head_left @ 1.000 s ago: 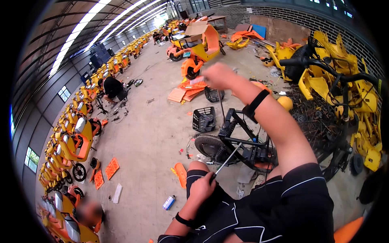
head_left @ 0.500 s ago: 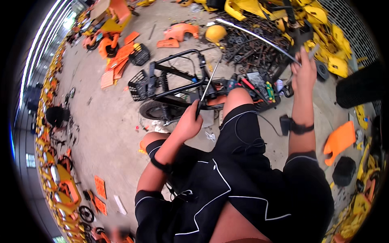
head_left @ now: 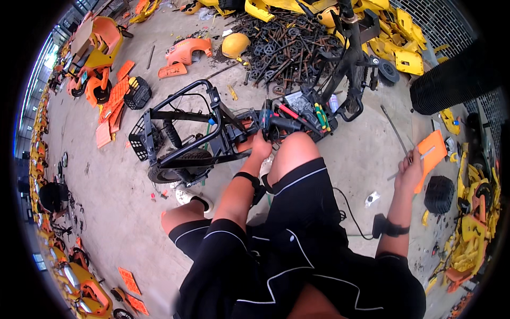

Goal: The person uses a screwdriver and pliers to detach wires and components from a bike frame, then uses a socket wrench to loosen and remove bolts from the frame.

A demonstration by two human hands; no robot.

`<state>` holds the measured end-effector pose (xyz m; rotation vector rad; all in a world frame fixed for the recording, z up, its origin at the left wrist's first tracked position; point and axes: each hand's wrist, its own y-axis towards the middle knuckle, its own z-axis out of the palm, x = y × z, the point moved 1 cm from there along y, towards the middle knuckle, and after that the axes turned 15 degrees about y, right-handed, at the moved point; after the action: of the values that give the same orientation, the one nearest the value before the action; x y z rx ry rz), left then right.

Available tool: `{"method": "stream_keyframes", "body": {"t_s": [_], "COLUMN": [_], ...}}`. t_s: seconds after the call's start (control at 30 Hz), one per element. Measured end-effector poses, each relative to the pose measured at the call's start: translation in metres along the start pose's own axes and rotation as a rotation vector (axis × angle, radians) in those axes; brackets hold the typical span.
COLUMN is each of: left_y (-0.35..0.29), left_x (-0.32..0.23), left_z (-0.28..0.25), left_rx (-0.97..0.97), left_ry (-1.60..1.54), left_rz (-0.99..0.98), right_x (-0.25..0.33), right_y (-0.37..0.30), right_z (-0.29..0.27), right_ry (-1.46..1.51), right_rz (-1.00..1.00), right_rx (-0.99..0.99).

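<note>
Person seated low, knees raised, black shorts with white piping; both forearms enter from the lower edge. Left hand [head_left: 260, 150]: arm extended forward between the knees, black strap at the wrist, fingers wrapped closed around the handle of a dark teal-and-black cordless power drill [head_left: 272, 121]. The drill body lies just beyond the knuckles, its nose pointing left of the grip toward the black tubular steel frame of a small ride-on cart [head_left: 183, 119]; whether the bit touches the frame cannot be told. The frame lies on its side directly ahead and left of this grip, with a black rubber wheel [head_left: 178, 165] below it and a black plastic mesh basket [head_left: 139, 141] at its far left end. Just right of the drill, an open tray of hand tools with red and green handles [head_left: 308, 112]. Right hand [head_left: 410, 171]: arm out to the person's right side, elbow bent, forearm raised, black band at the wrist, fingers closed on a thin grey metal rod [head_left: 396, 130] that runs up and away from the fist. Immediately right of that fist an orange flat plastic panel [head_left: 431, 154] rests on the concrete floor [head_left: 106, 186], a small black knobbed wheel [head_left: 440, 194] just below it. Beyond both grips, a heap of rusty dark metal parts [head_left: 281, 48].
</note>
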<state>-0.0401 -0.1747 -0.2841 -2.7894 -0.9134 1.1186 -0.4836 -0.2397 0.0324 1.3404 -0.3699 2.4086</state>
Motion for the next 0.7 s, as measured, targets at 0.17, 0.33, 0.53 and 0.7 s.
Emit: {"method": "stream_keyframes", "body": {"t_s": [0.17, 0.33, 0.53, 0.7], "left_y": [0.005, 0.007, -0.043, -0.221], "left_x": [-0.018, -0.036, 0.041, -0.083], "left_z": [0.027, 0.018, -0.018, -0.291], "left_rx": [-0.018, 0.048, -0.13, -0.018], "left_ry": [0.006, -0.352, -0.477, -0.532], "left_rz": [0.05, -0.064, 0.086, 0.294], "right_x": [0.003, -0.002, -0.025, -0.037], "right_y": [-0.006, -0.017, -0.04, -0.06], "right_z": [0.009, 0.025, 0.069, 0.075], "right_ry": [-0.043, -0.034, -0.007, 0.013], "right_rz": [0.001, 0.024, 0.126, 0.132], "right_rx": [0.008, 0.112, 0.312, 0.392]}}
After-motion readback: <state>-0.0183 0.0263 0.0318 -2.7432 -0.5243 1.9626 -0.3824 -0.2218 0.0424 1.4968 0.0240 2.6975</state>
